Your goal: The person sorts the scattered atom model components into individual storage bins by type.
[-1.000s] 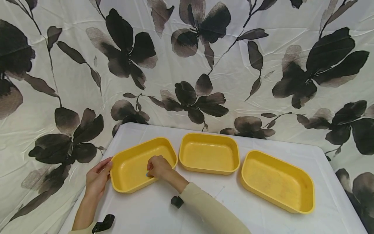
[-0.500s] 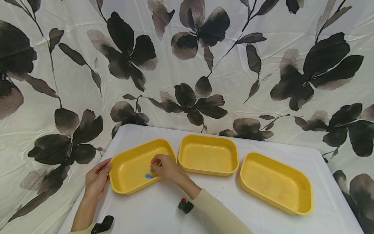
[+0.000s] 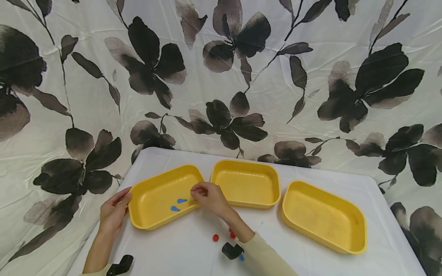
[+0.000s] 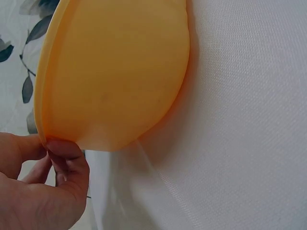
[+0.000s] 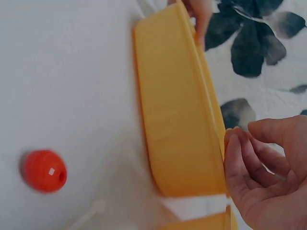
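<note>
My left hand [image 3: 113, 214] pinches the left end of a yellow plastic tray [image 3: 148, 199] between thumb and fingers; the left wrist view shows the grip on the rim [image 4: 41, 96]. Inside that tray lie two small blue drop-shaped pieces, a farther piece [image 3: 181, 200] and a nearer piece [image 3: 175, 208]. My right hand [image 3: 212, 199] hovers over the tray's right near corner with fingers loosely bent. In the right wrist view its thumb stands apart from the fingers and nothing shows between them. A round red bead [image 5: 44, 171] with a hole lies on the cloth.
Two more yellow trays stand to the right, a middle tray [image 3: 246, 184] and a right tray [image 3: 324, 218]. Near my right wrist on the white table [image 3: 179, 253] lie red beads [image 3: 215, 238] and a blue piece [image 3: 241, 257], partly hidden by the arm and wrist camera [image 3: 232, 251].
My right hand has drawn back rightward from inside the left tray, leaving two blue pieces in it. Red beads and a blue piece on the table have come into view. The left hand stays put.
</note>
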The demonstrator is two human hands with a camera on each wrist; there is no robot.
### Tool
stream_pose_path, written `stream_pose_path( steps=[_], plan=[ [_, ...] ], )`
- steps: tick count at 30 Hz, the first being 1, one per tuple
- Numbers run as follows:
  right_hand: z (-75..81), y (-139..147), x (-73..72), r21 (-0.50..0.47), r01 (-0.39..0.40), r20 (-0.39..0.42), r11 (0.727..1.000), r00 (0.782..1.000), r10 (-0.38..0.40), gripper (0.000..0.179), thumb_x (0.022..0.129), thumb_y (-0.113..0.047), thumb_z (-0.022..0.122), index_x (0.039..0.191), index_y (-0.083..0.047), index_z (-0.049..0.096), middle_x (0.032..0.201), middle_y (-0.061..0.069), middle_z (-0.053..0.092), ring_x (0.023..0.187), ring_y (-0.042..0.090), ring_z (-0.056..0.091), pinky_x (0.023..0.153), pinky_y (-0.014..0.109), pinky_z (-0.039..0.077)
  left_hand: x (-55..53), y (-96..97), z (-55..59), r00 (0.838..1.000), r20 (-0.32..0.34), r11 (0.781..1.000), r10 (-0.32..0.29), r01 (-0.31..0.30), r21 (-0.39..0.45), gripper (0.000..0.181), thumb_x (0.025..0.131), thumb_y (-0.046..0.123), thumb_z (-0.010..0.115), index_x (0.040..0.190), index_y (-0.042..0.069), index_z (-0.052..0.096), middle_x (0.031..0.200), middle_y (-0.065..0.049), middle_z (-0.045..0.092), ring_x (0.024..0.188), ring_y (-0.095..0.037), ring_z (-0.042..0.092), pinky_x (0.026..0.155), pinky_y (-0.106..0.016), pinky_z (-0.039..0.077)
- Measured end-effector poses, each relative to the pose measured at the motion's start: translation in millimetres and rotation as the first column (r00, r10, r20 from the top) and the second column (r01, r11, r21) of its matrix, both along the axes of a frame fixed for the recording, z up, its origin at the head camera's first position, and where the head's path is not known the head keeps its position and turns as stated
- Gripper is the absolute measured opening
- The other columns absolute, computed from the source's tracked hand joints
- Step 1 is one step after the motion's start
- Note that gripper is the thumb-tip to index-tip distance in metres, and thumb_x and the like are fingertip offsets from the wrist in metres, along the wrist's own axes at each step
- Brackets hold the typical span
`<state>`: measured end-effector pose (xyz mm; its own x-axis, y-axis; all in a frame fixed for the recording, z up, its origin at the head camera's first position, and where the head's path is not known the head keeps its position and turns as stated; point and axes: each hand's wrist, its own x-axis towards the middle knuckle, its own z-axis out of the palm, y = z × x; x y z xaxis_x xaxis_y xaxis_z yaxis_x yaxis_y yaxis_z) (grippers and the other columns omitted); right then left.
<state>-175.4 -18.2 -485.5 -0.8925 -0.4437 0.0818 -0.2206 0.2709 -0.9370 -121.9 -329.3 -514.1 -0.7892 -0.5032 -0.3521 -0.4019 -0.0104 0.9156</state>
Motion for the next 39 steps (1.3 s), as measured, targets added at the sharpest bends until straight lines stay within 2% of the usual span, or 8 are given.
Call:
stream_pose_path(
  steps=[3,9,16,19,24,32,39],
  plan=[
    [-0.5,8.8,2.0,-0.018,0.02,0.019,1.0,1.0,-0.02,0.008,0.097,-0.009,0.071,0.101,-0.003,0.073,0.088,0.002,0.069,0.076,0.009,0.06,0.069,0.017,0.052,0.8,-1.1,0.4,1.0,-0.004,1.0,-0.004,0.004,-0.018,0.052,0.106,0.03,0.059,0.152,0.01,0.05,0.115,0.01,0.056,0.092,-0.004,0.057,0.074,-0.014,0.053],
    [-1.1,23.7,10.2,-0.051,0.01,0.003,0.999,1.0,-0.01,0.01,0.098,-0.01,0.071,0.103,-0.002,0.073,0.092,0.005,0.071,0.08,0.012,0.065,0.074,0.018,0.055,2.6,-2.4,2.0,1.0,-0.01,1.0,-0.001,0.0,-0.018,0.052,0.106,0.029,0.058,0.153,0.008,0.048,0.117,0.009,0.055,0.092,-0.002,0.057,0.074,-0.012,0.053],
    [-4.3,41.2,22.7,-0.102,0.014,0.013,0.995,1.0,-0.013,0.012,0.098,-0.007,0.07,0.105,0.002,0.072,0.096,0.015,0.071,0.088,0.035,0.071,0.076,0.018,0.055,2.2,0.7,1.9,1.0,-0.007,1.0,-0.005,0.005,-0.031,0.052,0.106,0.028,0.057,0.153,0.008,0.048,0.119,0.008,0.055,0.093,-0.002,0.057,0.075,-0.013,0.053],
    [-4.2,48.0,26.2,-0.103,0.023,0.031,0.994,0.999,-0.02,0.013,0.098,-0.008,0.07,0.107,0.001,0.072,0.096,0.014,0.071,0.089,0.038,0.07,0.077,0.018,0.055,2.2,1.0,2.3,1.0,-0.006,0.999,-0.006,0.006,-0.035,0.052,0.107,0.028,0.057,0.153,0.008,0.048,0.12,0.008,0.054,0.094,-0.002,0.057,0.075,-0.012,0.053],
    [-3.4,58.0,32.0,-0.08,0.043,0.057,0.996,0.998,-0.039,0.015,0.099,-0.015,0.07,0.108,-0.003,0.072,0.095,0.006,0.07,0.09,0.034,0.07,0.078,0.019,0.056,0.8,0.0,2.5,1.0,0.0,0.999,-0.007,0.007,-0.034,0.052,0.106,0.03,0.057,0.154,0.01,0.048,0.121,0.008,0.054,0.095,-0.004,0.056,0.075,-0.012,0.053],
    [-7.1,72.4,41.2,-0.054,0.034,0.06,0.998,0.998,-0.031,0.015,0.1,-0.017,0.07,0.107,-0.004,0.071,0.096,0.01,0.07,0.089,0.037,0.07,0.076,0.02,0.055,2.1,0.4,2.2,1.0,-0.005,1.0,0.002,-0.003,-0.025,0.052,0.106,0.029,0.057,0.153,0.009,0.048,0.118,0.009,0.054,0.094,-0.004,0.055,0.074,-0.012,0.052],
    [-9.5,85.4,47.0,-0.006,0.035,0.073,0.999,0.997,-0.034,0.02,0.1,-0.02,0.07,0.11,-0.003,0.071,0.096,0.005,0.071,0.089,0.035,0.07,0.076,0.02,0.054,1.3,2.4,1.7,1.0,-0.003,1.0,0.008,-0.008,-0.018,0.052,0.106,0.03,0.058,0.153,0.01,0.049,0.119,0.009,0.055,0.094,-0.004,0.056,0.075,-0.012,0.052]
  ],
)
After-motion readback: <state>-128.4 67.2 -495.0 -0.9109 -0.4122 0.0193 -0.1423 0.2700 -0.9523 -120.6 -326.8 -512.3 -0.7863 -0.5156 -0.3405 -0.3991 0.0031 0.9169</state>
